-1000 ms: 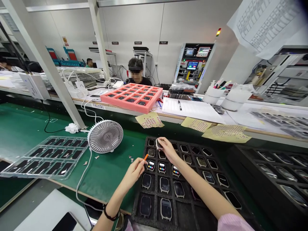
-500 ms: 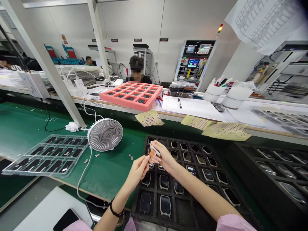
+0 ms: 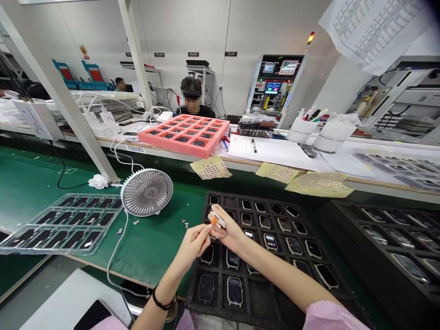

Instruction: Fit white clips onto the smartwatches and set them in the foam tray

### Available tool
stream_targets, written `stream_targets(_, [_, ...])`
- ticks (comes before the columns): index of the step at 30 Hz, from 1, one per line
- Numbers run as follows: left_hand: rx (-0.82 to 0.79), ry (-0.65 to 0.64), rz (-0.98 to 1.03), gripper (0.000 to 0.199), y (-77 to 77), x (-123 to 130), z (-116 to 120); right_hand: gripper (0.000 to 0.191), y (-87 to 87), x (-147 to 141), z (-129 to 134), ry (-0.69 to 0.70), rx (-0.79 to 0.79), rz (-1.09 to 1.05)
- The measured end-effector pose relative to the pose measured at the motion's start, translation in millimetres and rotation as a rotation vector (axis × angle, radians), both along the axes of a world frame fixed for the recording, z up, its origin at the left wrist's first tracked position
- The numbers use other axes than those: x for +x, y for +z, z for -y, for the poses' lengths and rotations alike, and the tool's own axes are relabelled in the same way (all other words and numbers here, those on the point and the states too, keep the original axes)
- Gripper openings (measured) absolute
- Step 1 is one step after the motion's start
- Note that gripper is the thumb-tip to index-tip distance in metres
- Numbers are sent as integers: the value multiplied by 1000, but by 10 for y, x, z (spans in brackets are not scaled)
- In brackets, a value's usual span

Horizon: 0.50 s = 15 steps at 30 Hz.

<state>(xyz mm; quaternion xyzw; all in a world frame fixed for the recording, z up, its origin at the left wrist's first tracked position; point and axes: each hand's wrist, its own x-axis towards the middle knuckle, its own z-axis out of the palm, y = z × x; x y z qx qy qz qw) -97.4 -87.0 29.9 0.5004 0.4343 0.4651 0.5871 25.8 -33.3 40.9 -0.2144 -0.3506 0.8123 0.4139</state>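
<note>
My right hand (image 3: 229,233) holds a small pale-cased smartwatch body (image 3: 219,220) on edge between thumb and fingers. My left hand (image 3: 195,242) pinches a small orange strip (image 3: 213,221), whose tip meets the side of the watch body. Whether the strip is a tool or part of the watch I cannot tell. Both hands are close together above a black foam tray (image 3: 261,298), where several watch bodies (image 3: 235,291) lie face up in separate pockets. Some of their screens are lit, and my right forearm hides part of the tray.
A white fan (image 3: 147,192) stands left of the hands, its cable running down the green bench. A clear tray of black parts (image 3: 65,224) lies farther left. Another black foam tray (image 3: 364,243) is at right. On the shelf sits a pink foam tray (image 3: 182,149); a person (image 3: 192,98) sits behind it.
The view has shifted slightly, so the surroundings sit a little to the left. My right hand has turned the watch body slightly; my left hand keeps its pinch on the orange strip.
</note>
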Motion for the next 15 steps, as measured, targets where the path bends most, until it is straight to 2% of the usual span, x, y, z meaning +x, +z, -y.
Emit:
stream_targets(4, [-8,-6,42,47,-52,33,5,42,-48,-18,10,-57,-17,-14])
stream_targets(9, [-38,3,58,50,-89,18,-16,44,-90,-1,-16,-51,-44,-6])
stream_targets(12, [-17,90,41,52,-78,10,-42,42,-98,-4,-1,-103,-33,20])
stream_targets(15, [24,161,15,49,-57,39,-66,35,-115,-35,49,-150,35,142])
